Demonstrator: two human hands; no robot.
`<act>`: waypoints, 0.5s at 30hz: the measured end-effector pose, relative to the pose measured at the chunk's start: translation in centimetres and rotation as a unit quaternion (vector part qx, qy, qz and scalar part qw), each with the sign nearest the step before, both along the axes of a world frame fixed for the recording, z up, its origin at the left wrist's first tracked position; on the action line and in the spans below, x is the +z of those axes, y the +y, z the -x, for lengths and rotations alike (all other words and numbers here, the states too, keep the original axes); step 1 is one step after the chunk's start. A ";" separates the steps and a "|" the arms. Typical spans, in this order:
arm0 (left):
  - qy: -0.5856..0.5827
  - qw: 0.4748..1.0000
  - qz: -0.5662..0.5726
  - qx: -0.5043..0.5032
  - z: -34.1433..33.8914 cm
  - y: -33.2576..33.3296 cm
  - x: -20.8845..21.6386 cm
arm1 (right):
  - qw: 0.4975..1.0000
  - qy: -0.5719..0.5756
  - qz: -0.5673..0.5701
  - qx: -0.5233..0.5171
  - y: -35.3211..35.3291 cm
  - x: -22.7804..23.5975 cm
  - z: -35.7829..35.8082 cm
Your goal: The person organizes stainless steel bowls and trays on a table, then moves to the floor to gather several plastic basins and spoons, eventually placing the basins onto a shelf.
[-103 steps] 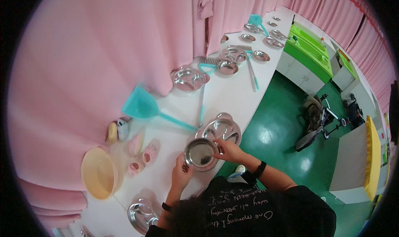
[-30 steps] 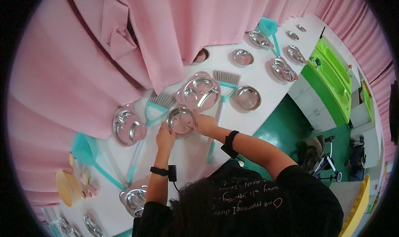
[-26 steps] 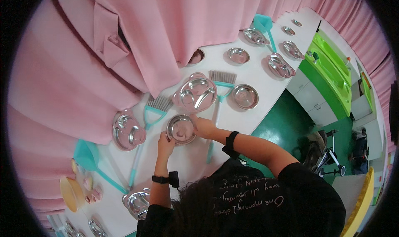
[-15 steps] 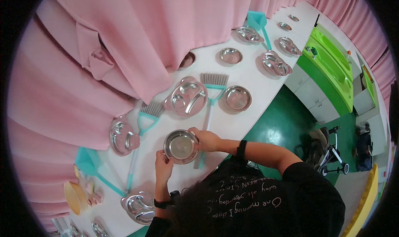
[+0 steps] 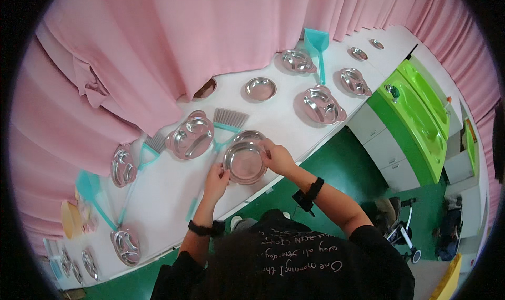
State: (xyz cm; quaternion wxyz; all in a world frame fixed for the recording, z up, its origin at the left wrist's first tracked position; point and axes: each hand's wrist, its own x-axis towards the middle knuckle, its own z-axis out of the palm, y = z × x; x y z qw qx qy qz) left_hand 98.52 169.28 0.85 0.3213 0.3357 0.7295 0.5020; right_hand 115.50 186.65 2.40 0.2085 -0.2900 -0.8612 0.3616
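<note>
A round, shallow stainless steel bowl (image 5: 245, 164) is held between my two hands over the near edge of the table. My left hand (image 5: 215, 183) pinches its left rim, and my right hand (image 5: 278, 159) grips the right rim. Partly hidden beneath it is a second round steel bowl (image 5: 249, 136) on the table. A toy broom (image 5: 227, 127) with grey bristles and a turquoise head lies just left of the bowls, its handle running toward me. Farther left sits a divided steel plate (image 5: 191, 137) with rounded ears.
More divided plates (image 5: 322, 105) and small bowls (image 5: 260, 89) stand along the white table (image 5: 163, 195). Turquoise dustpans (image 5: 317, 41) lie at both ends, with another broom (image 5: 150, 148) on the left. Pink curtains (image 5: 221, 32) hang behind. A green sink unit (image 5: 415, 121) and a stroller (image 5: 402, 226) are at right.
My hands have carried the bowl rightward, so it now overlaps the other round bowl. My view has shifted along the table, moving the surroundings in the picture.
</note>
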 end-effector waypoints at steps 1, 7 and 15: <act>0.045 0.999 0.008 -0.008 -0.3 1.7 -0.3 | 1.000 -0.006 -0.011 0.000 1.4 -0.2 -0.5; 0.227 0.972 0.049 0.026 1.0 7.2 -2.5 | 0.997 -0.071 -0.014 0.025 6.4 -2.1 1.2; 0.271 0.952 0.138 0.021 1.0 8.6 -4.9 | 0.985 -0.138 -0.018 0.098 9.0 -6.2 2.3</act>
